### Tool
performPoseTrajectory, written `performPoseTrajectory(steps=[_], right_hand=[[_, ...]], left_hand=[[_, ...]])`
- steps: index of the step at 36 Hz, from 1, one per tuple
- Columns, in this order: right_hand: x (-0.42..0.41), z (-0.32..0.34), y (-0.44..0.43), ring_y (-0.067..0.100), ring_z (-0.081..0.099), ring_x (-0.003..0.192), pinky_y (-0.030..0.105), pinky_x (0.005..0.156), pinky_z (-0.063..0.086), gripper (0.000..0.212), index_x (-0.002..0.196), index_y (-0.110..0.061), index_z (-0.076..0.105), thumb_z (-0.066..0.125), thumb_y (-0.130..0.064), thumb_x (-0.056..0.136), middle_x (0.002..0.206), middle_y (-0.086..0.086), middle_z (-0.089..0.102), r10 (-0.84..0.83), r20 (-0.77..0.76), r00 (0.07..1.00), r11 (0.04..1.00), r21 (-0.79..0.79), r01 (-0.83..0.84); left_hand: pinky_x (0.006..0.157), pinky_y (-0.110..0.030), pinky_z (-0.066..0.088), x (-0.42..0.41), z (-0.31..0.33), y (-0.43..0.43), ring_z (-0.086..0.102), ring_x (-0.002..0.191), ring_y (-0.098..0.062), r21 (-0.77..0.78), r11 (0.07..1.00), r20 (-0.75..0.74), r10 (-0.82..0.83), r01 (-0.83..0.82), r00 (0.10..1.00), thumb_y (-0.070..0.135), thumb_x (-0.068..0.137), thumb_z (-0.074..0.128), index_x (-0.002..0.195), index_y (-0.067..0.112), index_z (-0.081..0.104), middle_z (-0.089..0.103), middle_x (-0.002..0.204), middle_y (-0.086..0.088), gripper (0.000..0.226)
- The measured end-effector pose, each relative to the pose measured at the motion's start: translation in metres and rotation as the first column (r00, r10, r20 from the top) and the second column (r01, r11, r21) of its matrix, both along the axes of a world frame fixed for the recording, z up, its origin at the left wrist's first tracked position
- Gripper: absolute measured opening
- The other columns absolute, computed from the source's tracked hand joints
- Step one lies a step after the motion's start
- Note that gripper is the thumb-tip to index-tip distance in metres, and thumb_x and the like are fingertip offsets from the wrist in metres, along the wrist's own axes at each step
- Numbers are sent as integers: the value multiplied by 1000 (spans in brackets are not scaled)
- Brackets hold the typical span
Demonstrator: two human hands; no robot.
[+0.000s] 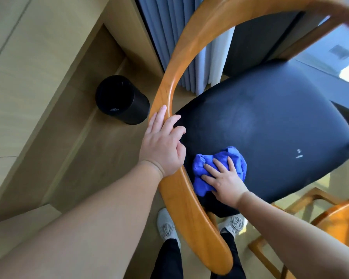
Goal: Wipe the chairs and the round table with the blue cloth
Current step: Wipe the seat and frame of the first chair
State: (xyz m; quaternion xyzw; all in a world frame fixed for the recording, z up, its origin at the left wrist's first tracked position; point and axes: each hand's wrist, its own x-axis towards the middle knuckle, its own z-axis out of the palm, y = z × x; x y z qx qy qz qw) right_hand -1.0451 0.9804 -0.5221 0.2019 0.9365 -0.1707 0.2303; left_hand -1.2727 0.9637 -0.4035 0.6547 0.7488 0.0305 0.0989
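Note:
A chair with a curved orange wooden rail (170, 81) and a black padded seat (270, 121) fills the middle of the view. My left hand (163, 143) rests on the rail, fingers curled over its inner edge. The crumpled blue cloth (201, 178) lies on the near left part of the seat. My right hand (224, 180) presses flat on the cloth with fingers spread. Small white marks (298, 154) show on the seat's right side. The round table is not clearly in view.
A black cylindrical bin (123, 100) stands on the wooden floor left of the chair. Blue and white curtains (169, 37) hang behind it. Part of another wooden chair (330, 222) sits at the lower right. My feet in grey shoes (166, 226) stand below the rail.

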Motion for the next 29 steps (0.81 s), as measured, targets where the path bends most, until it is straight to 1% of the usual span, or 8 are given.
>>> performPoseTrajectory(steps=[4, 9, 13, 15, 19, 25, 27, 29], right_hand=[[63, 3, -32, 39, 61, 113, 69, 92, 39, 55, 101, -34, 74, 89, -30, 47, 123, 2, 66, 45, 64, 997, 999, -33, -43], [96, 11, -46, 36, 63, 110, 65, 90, 42, 61, 97, -38, 75, 92, -26, 40, 119, -1, 69, 42, 99, 994, 999, -35, -39], [89, 18, -35, 34, 67, 102, 62, 84, 50, 61, 97, -38, 75, 91, -26, 39, 114, -1, 70, 31, 43, 999, 999, -22, -30], [85, 21, -28, 34, 68, 97, 60, 82, 52, 61, 99, -35, 74, 90, -26, 41, 112, 2, 70, 12, -24, 1000, 1000, -25, -13], [70, 27, -3, 38, 67, 92, 59, 80, 52, 62, 104, -25, 74, 88, -21, 44, 114, 11, 68, -96, -146, 985, 995, -24, 94], [39, 40, 40, 44, 61, 100, 58, 86, 48, 54, 113, -18, 71, 82, -17, 60, 125, 18, 61, -298, -133, 945, 954, -56, 293], [31, 42, 52, 45, 62, 97, 57, 82, 49, 54, 110, -17, 71, 84, -17, 58, 122, 19, 62, -319, -150, 936, 948, -48, 316], [23, 46, 64, 45, 63, 91, 56, 77, 51, 53, 107, -16, 72, 85, -16, 55, 118, 19, 64, -330, -167, 929, 943, -11, 333]], left_hand=[[114, -43, 4, -1, -1, 0, 21, 138, -34, -27, 998, -41, -56, 55, 998, 28, 81, 45, 104, 24, 61, 47, 136, -4, 27], [113, -42, 5, -2, -6, 0, 22, 138, -31, -23, 999, -64, -29, 28, 997, 28, 81, 49, 108, 25, 58, 44, 138, -3, 29], [112, -42, 8, 0, -6, 0, 23, 137, -30, -10, 1000, -70, -12, 11, 997, 28, 81, 50, 112, 24, 55, 44, 138, -4, 31], [112, -41, 8, 0, -6, -1, 24, 137, -30, -3, 1000, -76, -7, 6, 997, 27, 81, 50, 112, 24, 54, 44, 138, -4, 32], [112, -41, 8, 0, -7, -1, 23, 137, -29, -5, 1000, -81, 5, -5, 997, 28, 81, 50, 113, 25, 53, 43, 139, -4, 32], [112, -42, 9, -1, -4, 2, 21, 138, -28, -52, 998, -35, 19, -21, 999, 30, 80, 49, 115, 25, 49, 41, 141, -4, 36], [112, -41, 9, -3, 0, 4, 21, 138, -29, -95, 995, -29, -33, 30, 999, 33, 79, 50, 117, 24, 48, 39, 142, -6, 40], [113, -40, 7, -12, 3, 18, 23, 137, -29, -111, 982, -26, -156, 152, 987, 34, 80, 49, 118, 21, 51, 38, 143, -9, 41]])
